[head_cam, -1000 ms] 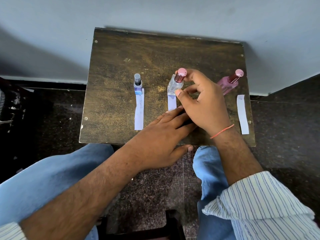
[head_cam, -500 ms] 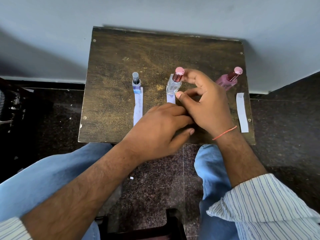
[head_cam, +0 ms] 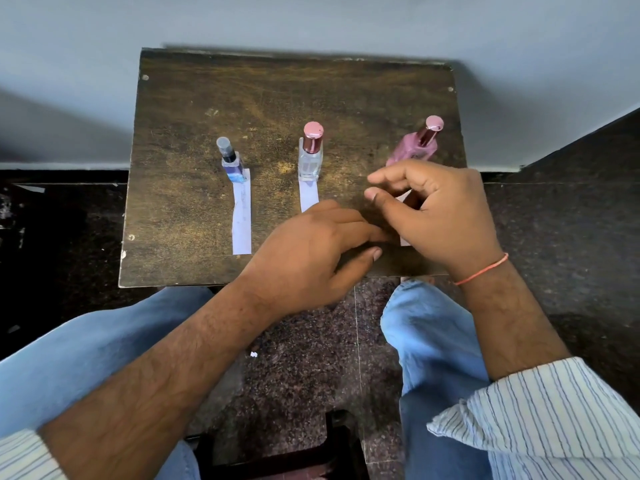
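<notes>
No writing can be read on the clear square glass bottle with a pink cap, which stands mid-way across the dark wooden table. Right of it, the right hand hovers half-curled, thumb and forefinger apart, just before the pink glass bottle near the table's right edge. The left hand, loosely curled, covers the near end of the white paper strip before the clear bottle; I cannot tell whether it pinches. Bare wood lies behind.

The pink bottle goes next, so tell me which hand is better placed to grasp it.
Right. The right hand sits just in front of the pink bottle, fingers loosely curled, holding nothing; the left hand lies farther off, over the middle paper strip.
</notes>
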### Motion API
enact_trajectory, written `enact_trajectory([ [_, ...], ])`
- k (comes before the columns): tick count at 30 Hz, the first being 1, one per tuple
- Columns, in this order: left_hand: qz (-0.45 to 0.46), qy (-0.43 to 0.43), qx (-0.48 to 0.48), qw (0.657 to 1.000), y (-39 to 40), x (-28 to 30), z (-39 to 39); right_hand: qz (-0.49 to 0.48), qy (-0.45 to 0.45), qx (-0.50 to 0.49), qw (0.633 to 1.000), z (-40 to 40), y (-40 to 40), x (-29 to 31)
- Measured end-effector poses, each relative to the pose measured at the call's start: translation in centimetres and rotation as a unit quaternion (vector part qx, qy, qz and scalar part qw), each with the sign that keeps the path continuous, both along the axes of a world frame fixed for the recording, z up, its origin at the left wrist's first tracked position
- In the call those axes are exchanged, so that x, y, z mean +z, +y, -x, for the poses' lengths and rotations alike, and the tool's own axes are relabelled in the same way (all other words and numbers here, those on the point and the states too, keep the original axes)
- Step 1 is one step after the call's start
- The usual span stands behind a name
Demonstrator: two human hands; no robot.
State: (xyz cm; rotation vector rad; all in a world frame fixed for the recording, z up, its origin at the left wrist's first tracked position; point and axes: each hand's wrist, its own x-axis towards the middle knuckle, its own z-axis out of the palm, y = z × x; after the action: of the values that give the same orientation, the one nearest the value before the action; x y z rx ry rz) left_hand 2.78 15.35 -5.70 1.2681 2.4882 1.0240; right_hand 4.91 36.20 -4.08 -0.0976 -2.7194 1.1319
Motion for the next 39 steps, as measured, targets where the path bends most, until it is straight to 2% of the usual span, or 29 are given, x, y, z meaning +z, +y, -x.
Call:
enact_trajectory([
  [9, -0.004, -0.014, -0.009, 1.000, 2.4, 0.9, -0.8, -0.074, -0.132, -0.020, 0.988, -2.3, 8.5, 0.8],
  [19, 0.011, -0.025, -0.022, 0.999, 3.5, 0.9, -1.1, -0.103, -0.215, -0.016, 0.971, -3.3, 11.3, 0.5],
  [39, 0.013, -0.028, -0.020, 0.999, 2.9, 0.8, -0.9, -0.092, -0.229, -0.045, 0.968, -2.9, 11.0, 0.0],
])
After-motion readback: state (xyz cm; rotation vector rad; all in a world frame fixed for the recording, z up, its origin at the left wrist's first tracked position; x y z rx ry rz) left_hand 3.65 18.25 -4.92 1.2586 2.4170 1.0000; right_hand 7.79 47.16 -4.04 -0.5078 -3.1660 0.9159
